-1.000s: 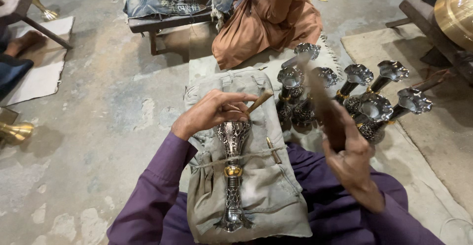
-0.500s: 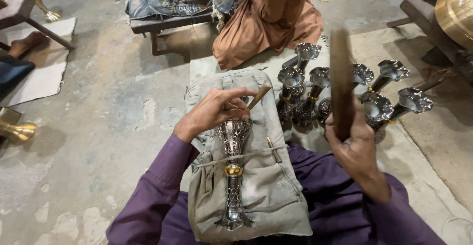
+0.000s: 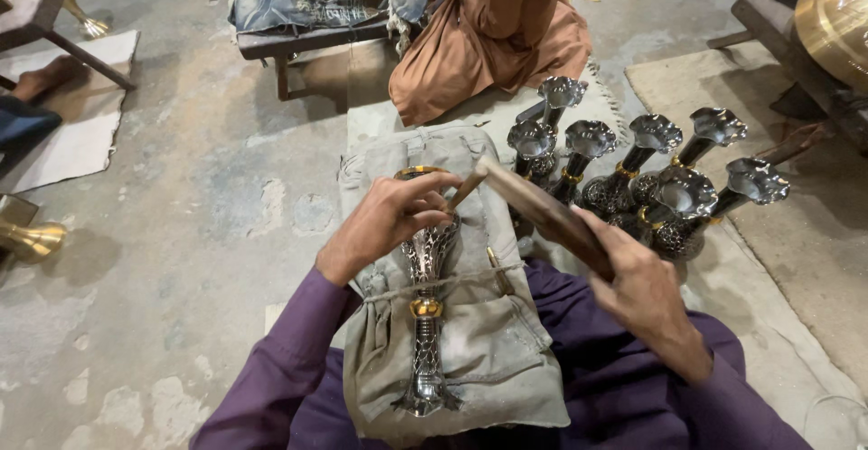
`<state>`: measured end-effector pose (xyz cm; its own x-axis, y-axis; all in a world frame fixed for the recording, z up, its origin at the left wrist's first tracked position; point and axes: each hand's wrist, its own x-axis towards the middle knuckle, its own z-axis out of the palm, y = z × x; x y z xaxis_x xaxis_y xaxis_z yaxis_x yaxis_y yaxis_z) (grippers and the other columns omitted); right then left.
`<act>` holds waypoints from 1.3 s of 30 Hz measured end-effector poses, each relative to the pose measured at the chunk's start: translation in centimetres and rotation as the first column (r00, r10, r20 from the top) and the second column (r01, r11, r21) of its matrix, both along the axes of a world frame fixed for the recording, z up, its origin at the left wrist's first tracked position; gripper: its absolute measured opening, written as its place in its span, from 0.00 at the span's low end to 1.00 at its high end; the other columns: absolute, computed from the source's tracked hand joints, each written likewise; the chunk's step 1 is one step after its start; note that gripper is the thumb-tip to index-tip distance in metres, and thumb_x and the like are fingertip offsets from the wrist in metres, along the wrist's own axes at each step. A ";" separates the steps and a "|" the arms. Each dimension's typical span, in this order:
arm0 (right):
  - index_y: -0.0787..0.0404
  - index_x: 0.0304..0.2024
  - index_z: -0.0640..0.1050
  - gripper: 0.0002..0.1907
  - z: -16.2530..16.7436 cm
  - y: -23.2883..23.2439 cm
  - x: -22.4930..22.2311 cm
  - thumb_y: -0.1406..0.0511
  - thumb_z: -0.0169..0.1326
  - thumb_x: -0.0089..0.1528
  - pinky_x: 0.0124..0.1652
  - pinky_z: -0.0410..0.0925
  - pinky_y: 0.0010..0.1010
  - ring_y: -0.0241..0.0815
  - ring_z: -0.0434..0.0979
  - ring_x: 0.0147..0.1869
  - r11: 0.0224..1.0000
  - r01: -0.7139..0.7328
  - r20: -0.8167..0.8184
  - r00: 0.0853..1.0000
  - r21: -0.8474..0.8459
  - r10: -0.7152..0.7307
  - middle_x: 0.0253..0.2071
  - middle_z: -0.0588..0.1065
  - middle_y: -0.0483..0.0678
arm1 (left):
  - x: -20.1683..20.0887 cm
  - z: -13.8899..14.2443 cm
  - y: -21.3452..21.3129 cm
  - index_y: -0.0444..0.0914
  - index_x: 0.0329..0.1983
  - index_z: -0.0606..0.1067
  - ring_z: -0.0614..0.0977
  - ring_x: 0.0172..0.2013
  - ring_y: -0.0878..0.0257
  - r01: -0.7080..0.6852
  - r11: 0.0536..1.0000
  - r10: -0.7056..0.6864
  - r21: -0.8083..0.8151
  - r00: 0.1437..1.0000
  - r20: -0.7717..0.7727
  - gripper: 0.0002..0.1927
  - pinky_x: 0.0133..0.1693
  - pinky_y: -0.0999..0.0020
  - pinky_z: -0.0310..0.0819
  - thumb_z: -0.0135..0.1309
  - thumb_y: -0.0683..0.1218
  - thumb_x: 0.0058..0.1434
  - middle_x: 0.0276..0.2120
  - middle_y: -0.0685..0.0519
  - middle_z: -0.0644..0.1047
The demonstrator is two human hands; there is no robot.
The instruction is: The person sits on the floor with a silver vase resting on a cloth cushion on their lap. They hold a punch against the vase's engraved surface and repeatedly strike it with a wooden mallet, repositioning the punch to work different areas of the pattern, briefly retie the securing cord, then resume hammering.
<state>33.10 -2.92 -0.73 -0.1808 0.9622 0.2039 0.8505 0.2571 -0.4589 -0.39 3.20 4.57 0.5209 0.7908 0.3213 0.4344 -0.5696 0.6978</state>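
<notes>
Fingers (image 3: 411,204) pinching punch (image 3: 467,189) on vase (image 3: 425,314), vases (image 3: 651,183) crowding right

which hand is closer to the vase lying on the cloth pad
Left. The left hand grips the vase near its rim, with a small rod. The right hand is off to the right, holding a wooden stick.

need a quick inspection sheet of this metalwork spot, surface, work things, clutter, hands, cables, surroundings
surface: grey cloth pad on the lap, over a concrete floor.
job's things: engraved metal vase lying tied to the pad by a cord; thin chisel; wooden striker.
clutter: cluster of finished vases at right; brass piece at left.
hands: left hand steadies the chisel on the vase; right hand has its grip on the striker.
cables: nothing seen.
surroundings: a person in orange sits beyond, by a low bench.
</notes>
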 end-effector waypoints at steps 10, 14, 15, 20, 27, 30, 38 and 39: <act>0.44 0.66 0.69 0.32 0.6 0.7 -0.1 0.61 0.62 0.59 0.40 0.78 0.40 0.48 0.85 0.39 0.981 -0.079 0.039 0.997 0.178 0.073 0.46 0.78 0.46 | -0.3 -1.5 -0.6 0.41 0.63 0.73 0.89 0.37 0.62 -0.022 0.998 0.018 0.051 0.998 0.065 0.26 0.38 0.66 0.82 0.62 0.39 0.61 0.36 0.49 0.85; 0.46 0.72 0.66 0.37 1.9 1.3 0.9 0.64 0.59 0.60 0.35 0.79 0.35 0.47 0.82 0.37 0.969 -0.033 0.004 0.999 0.244 0.034 0.51 0.75 0.50 | -0.4 -1.9 -0.7 0.40 0.63 0.72 0.89 0.38 0.61 -0.039 0.996 0.032 0.082 0.996 0.086 0.26 0.39 0.66 0.82 0.61 0.38 0.61 0.36 0.49 0.85; 0.46 0.73 0.66 0.38 2.1 1.2 1.0 0.64 0.59 0.60 0.39 0.79 0.36 0.47 0.82 0.40 0.926 -0.052 0.011 0.999 0.373 0.052 0.52 0.76 0.50 | -0.4 -1.9 -0.7 0.40 0.63 0.72 0.89 0.38 0.61 -0.041 0.995 0.033 0.093 0.996 0.086 0.26 0.39 0.66 0.82 0.61 0.38 0.61 0.37 0.49 0.85; 0.47 0.72 0.66 0.41 2.2 1.6 1.3 0.63 0.64 0.58 0.37 0.78 0.36 0.44 0.81 0.34 0.906 -0.107 0.135 0.989 0.410 0.056 0.50 0.79 0.47 | -0.3 -1.9 -0.8 0.40 0.63 0.72 0.89 0.38 0.61 -0.044 0.994 0.035 0.102 0.995 0.092 0.26 0.39 0.66 0.83 0.61 0.39 0.62 0.37 0.49 0.85; 0.46 0.72 0.67 0.42 2.1 1.1 1.0 0.62 0.67 0.56 0.34 0.76 0.35 0.42 0.80 0.33 0.919 -0.067 0.166 0.986 0.388 0.002 0.47 0.80 0.44 | -0.2 -1.4 -1.0 0.41 0.64 0.73 0.89 0.37 0.60 -0.047 0.993 0.040 0.107 0.997 0.067 0.26 0.39 0.65 0.82 0.62 0.41 0.61 0.36 0.49 0.85; 0.46 0.73 0.65 0.41 2.5 0.7 0.5 0.64 0.63 0.57 0.40 0.76 0.35 0.43 0.80 0.41 0.900 -0.095 -0.014 0.994 0.425 0.112 0.52 0.77 0.46 | -0.2 -1.2 -0.9 0.42 0.63 0.73 0.89 0.36 0.59 -0.041 0.991 0.034 0.125 0.998 0.056 0.26 0.38 0.64 0.81 0.62 0.41 0.61 0.35 0.49 0.85; 0.47 0.73 0.65 0.39 2.7 -0.1 -0.3 0.65 0.61 0.60 0.43 0.75 0.36 0.46 0.81 0.46 0.881 -0.087 -0.076 0.988 0.465 0.138 0.55 0.77 0.50 | -0.3 -1.0 -0.8 0.42 0.63 0.74 0.87 0.33 0.56 -0.011 0.990 0.004 0.139 0.999 0.054 0.25 0.37 0.61 0.79 0.62 0.41 0.61 0.34 0.49 0.84; 0.46 0.71 0.67 0.38 2.7 -0.1 -0.2 0.64 0.63 0.58 0.38 0.75 0.36 0.45 0.82 0.40 0.909 -0.061 0.062 0.997 0.413 0.039 0.50 0.79 0.48 | -0.3 -1.0 -0.8 0.42 0.62 0.74 0.86 0.32 0.55 -0.015 0.988 0.008 0.154 0.999 0.043 0.25 0.37 0.60 0.78 0.63 0.41 0.61 0.34 0.49 0.84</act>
